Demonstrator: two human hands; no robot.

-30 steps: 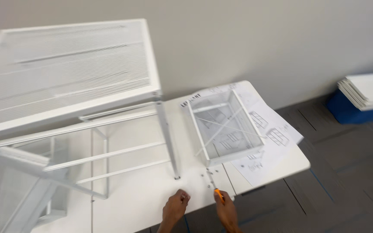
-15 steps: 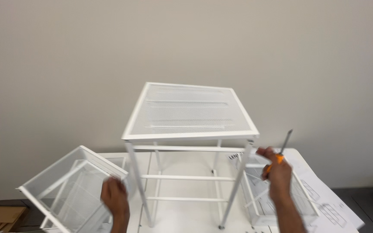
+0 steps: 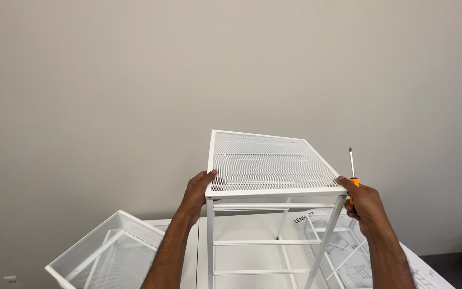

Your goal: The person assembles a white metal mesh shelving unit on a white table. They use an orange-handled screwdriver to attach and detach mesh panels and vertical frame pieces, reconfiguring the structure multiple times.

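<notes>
Gripping white mesh-top frame [image 3: 274, 166] both sides: my left hand [image 3: 199, 190] clasps corner, right hand [image 3: 364, 206] clamps orange screwdriver [image 3: 353, 179] against edge.

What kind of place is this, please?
Probably a plain room used for furniture assembly: a bare grey wall, a white table carrying a white mesh-top metal frame, loose mesh drawers and an instruction sheet.

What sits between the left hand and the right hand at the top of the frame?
In the head view, the white mesh top of the metal frame spans between the left hand and right hand, which also holds a screwdriver.
</notes>
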